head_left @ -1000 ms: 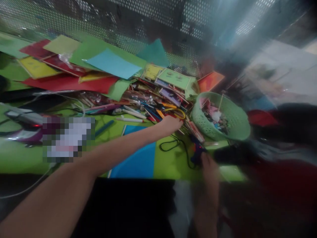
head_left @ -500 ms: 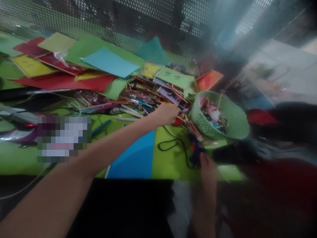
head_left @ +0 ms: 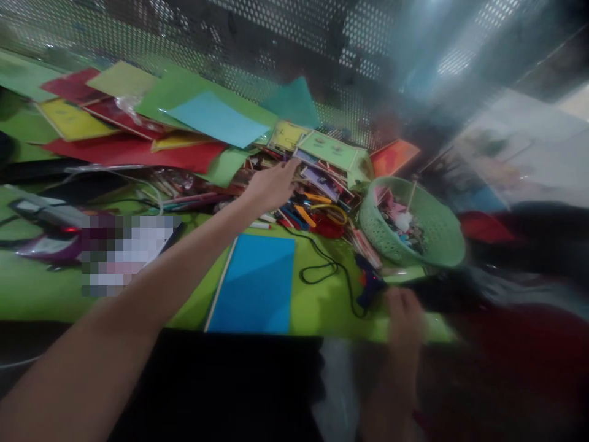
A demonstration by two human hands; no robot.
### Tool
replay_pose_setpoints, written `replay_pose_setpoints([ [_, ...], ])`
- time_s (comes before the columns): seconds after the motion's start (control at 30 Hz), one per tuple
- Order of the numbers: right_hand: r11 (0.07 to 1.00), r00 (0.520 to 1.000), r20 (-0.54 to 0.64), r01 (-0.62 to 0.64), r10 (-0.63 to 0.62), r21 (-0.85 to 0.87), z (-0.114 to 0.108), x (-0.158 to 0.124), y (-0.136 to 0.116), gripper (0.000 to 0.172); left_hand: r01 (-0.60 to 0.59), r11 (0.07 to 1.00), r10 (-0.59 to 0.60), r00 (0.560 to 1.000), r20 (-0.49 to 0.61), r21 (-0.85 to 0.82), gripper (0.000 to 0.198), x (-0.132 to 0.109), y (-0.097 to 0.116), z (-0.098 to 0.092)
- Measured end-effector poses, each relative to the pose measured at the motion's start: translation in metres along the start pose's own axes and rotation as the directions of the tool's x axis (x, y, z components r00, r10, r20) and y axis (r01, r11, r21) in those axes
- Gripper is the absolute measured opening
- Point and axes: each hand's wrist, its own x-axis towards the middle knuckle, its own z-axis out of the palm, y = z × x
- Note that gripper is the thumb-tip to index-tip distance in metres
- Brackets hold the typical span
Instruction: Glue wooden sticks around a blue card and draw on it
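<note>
My left hand (head_left: 275,185) reaches over the heap of craft supplies in the middle, its fingers stretched and their tips touching or just above the heap. Nothing shows in its grip. Under and beside it are scissors with orange-yellow handles (head_left: 317,199), several pens and narrow sticks. At the table's front right, my right hand (head_left: 405,310) is blurred, with loosely bent fingers and no object visible in them. Just left of it lies a dark blue glue gun (head_left: 369,283) with a black cord (head_left: 319,270), apart from the fingertips. A blue card (head_left: 257,282) with a wooden edge strip lies in front.
A green plastic basket (head_left: 444,236) holding small craft bits stands at the right. Coloured paper sheets (head_left: 221,120) are piled along the perforated metal panel (head_left: 294,37). A blurred-out phone (head_left: 131,252) and a purple-grey device (head_left: 50,236) lie at the left.
My left hand has moved left and away from me, off the scissors area, and the purple item near it is no longer seen there. My right hand has drawn right, off the glue gun.
</note>
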Motion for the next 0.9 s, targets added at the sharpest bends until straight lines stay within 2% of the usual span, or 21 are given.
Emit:
replay_pose_setpoints([
  [0.03,0.994,0.994,-0.028,0.111,-0.11,0.016,-0.001,0.003,-0.014,0.055,-0.03,1.0,0.03,0.999,0.024,-0.001,0.064,-0.01,0.005,0.003],
  [0.1,0.937,0.938,-0.039,0.345,-0.344,0.048,0.001,0.008,-0.047,0.038,-0.07,0.997,0.069,0.994,0.082,0.01,0.068,-0.03,0.015,0.009],
  [0.17,0.83,0.833,0.028,0.548,-0.553,0.098,0.012,0.013,-0.083,0.026,-0.103,0.994,0.099,0.985,0.139,0.026,0.072,-0.049,0.023,0.013],
  [0.2,0.782,0.778,0.087,0.612,-0.622,0.119,0.019,0.015,-0.099,0.025,-0.118,0.992,0.111,0.981,0.159,0.034,0.074,-0.058,0.025,0.014],
  [0.23,0.739,0.728,0.13,0.66,-0.673,0.132,0.029,0.018,-0.113,0.025,-0.132,0.99,0.122,0.977,0.172,0.046,0.075,-0.066,0.025,0.016],
  [0.33,0.661,0.624,0.238,0.739,-0.744,0.129,0.062,0.021,-0.139,0.027,-0.212,0.973,0.193,0.965,0.177,0.096,0.077,-0.087,0.02,0.019],
  [0.43,0.593,0.535,0.324,0.797,-0.78,0.112,0.092,0.017,-0.149,0.022,-0.273,0.96,0.261,0.954,0.149,0.063,0.078,-0.103,0.009,0.024],
  [0.5,0.555,0.494,0.364,0.828,-0.789,0.079,0.106,0.013,-0.151,0.021,-0.278,0.961,0.274,0.954,0.12,0.01,0.079,-0.11,0.003,0.029],
  [0.63,0.52,0.448,0.421,0.851,-0.789,0.069,0.122,0.014,-0.154,0.02,-0.261,0.958,0.268,0.963,0.044,-0.117,0.079,-0.119,-0.01,0.036],
  [0.7,0.53,0.442,0.428,0.842,-0.788,0.106,0.127,0.02,-0.154,0.019,-0.275,0.947,0.271,0.961,-0.045,-0.164,0.076,-0.123,-0.021,0.036],
  [0.77,0.563,0.468,0.424,0.817,-0.775,0.126,0.132,0.029,-0.153,0.019,-0.253,0.948,0.224,0.962,-0.158,-0.195,0.066,-0.13,-0.035,0.034],
  [0.8,0.586,0.491,0.423,0.8,-0.762,0.127,0.135,0.033,-0.152,0.018,-0.203,0.956,0.16,0.966,-0.201,-0.211,0.058,-0.134,-0.044,0.033],
  [0.9,0.656,0.545,0.448,0.744,-0.708,0.132,0.144,0.039,-0.148,0.016,-0.017,0.971,-0.04,0.972,-0.231,-0.238,0.031,-0.153,-0.068,0.033],
])
